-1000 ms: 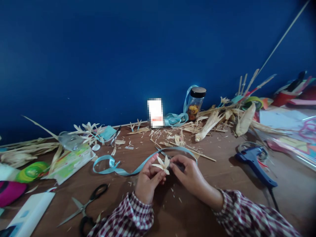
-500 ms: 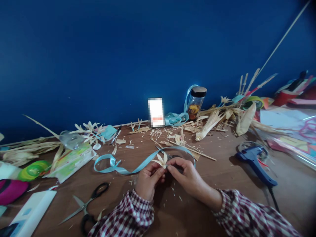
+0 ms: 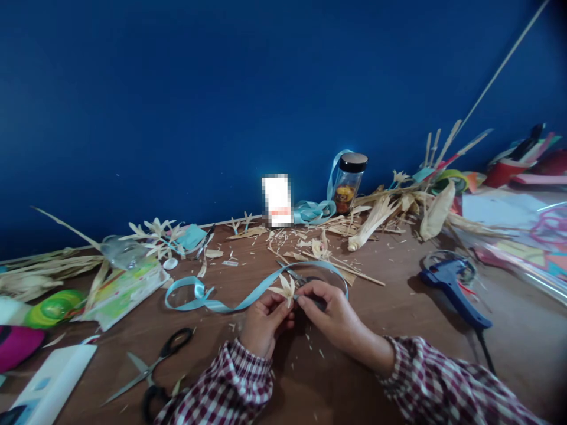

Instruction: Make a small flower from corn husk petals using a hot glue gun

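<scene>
A pale husk flower [image 3: 287, 289] with pointed petals stands upright between the fingertips of my left hand [image 3: 266, 321], which is closed on its base. Close beside it, my right hand [image 3: 330, 310] pinches what looks like the end of the light blue ribbon [image 3: 257, 295] against the flower's base; the fingers hide most of that spot. From behind my right hand the ribbon curves round over the table and ends in a loop on the left. Partly covered by my right hand and the ribbon, a pair of scissors [image 3: 297, 275] lies behind the flower.
Open black-handled scissors [image 3: 148, 372] lie front left, near a white power strip [image 3: 59, 383]. A blue glue gun [image 3: 456, 292] rests on the right. Along the blue wall stand a lidded jar [image 3: 349, 183], corn husks [image 3: 376, 221] and finished flowers [image 3: 162, 233]. Husk scraps litter the table.
The view has shifted slightly, so most things sit a little further left. Both hands keep their hold at the flower's base with hardly any movement.
</scene>
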Motion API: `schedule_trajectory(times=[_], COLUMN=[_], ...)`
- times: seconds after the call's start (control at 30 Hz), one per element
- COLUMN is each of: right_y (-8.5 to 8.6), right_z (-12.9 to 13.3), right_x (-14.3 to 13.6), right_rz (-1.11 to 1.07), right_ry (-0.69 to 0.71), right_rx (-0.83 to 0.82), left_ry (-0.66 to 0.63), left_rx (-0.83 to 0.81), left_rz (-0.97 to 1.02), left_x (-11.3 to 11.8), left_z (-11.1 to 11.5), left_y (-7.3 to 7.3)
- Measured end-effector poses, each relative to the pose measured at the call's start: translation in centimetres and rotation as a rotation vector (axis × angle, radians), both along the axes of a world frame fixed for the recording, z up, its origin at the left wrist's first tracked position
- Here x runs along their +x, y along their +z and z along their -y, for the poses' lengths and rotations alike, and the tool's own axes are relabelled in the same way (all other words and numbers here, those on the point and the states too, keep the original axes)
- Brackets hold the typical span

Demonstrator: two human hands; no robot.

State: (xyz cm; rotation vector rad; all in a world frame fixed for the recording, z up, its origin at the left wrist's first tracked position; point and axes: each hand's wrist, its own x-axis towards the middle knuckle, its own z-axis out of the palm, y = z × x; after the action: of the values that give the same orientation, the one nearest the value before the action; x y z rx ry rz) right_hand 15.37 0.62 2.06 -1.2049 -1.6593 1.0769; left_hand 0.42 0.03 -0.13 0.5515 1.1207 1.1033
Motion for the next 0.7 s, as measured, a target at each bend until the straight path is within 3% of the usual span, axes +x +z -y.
schedule_trajectory(times=[0.43, 0.7], right_y=[-0.11, -0.45], right_z=[0.08, 0.01], right_x=[-0.02, -0.08], right_rz=[0.078, 0.084], right_ry=[0.004, -0.018], right_rx=[0.078, 0.087], left_ry=[0.072, 0.051], left_rx=[0.007, 0.0], left_rz=[-0.09, -0.104], left_x=[0.23, -0.04], left_z=[0.01, -0.14], left_y=[0.01, -0.3])
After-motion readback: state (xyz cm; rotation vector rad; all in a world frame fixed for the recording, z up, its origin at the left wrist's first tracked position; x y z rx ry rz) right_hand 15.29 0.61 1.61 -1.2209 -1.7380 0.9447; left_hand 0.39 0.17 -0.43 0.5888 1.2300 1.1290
